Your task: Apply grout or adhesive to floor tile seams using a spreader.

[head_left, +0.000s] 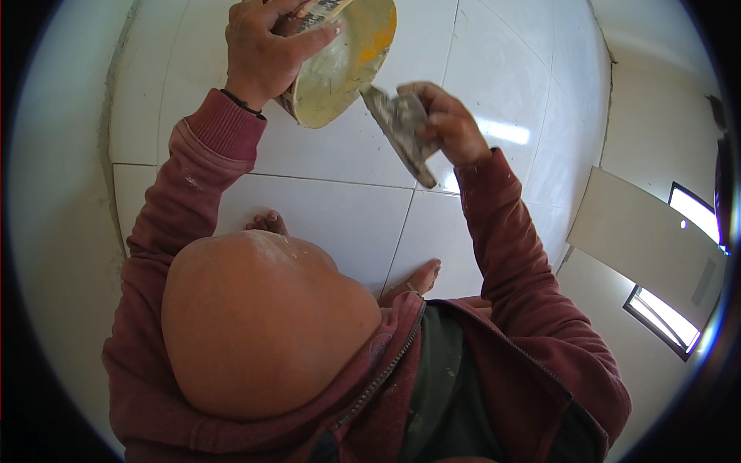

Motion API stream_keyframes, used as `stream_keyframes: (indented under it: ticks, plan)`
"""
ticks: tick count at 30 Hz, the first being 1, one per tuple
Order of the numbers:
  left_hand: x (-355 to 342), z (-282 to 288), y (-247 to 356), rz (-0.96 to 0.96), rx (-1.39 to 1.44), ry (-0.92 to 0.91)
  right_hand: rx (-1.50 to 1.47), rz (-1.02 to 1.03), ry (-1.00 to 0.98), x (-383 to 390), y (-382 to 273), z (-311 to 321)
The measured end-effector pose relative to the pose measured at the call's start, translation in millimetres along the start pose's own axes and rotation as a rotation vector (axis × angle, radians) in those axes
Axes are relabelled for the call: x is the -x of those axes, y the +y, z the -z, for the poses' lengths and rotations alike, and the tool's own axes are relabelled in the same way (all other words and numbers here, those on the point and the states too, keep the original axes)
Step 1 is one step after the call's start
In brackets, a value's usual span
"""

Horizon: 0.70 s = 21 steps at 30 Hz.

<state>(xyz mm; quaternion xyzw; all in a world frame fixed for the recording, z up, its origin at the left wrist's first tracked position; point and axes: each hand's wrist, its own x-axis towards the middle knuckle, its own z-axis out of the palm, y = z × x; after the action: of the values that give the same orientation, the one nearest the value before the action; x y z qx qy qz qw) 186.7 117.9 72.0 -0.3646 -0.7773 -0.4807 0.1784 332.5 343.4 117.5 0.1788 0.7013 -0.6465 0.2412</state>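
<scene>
In hands (pixel 266 50): round bowl (pixel 343 65), flat trowel (pixel 397 127).

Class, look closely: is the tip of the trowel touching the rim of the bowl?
Touching. The head view shows the trowel tip meeting the bowl at its lower rim, no gap visible.

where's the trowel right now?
Head view, upper centre: the trowel is in the right hand, its blade tip at the rim of the yellow bowl held by the left hand.

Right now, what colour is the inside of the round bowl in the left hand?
Creamy pale yellow, with an orange-yellow rim, on the round bowl; the head view shows it.
</scene>
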Motion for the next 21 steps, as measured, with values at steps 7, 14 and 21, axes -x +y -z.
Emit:
stream_keyframes:
  ticks: [7, 14, 21]
  plan:
    - [1.2, -1.3, -1.2, 0.288, 0.338, -0.003, 0.301, 0.25, 0.014, -70.1, -33.0, -38.7]
    - [1.9, -2.3, -7.9, 0.392, 0.442, 0.058, 1.039, 0.538, -0.239, -100.6, -44.0, -52.8]
    - [-5.2, -4.0, -15.4, 0.221, 0.219, 0.014, 0.337, 0.058, -0.275, -71.4, -28.3, 18.2]
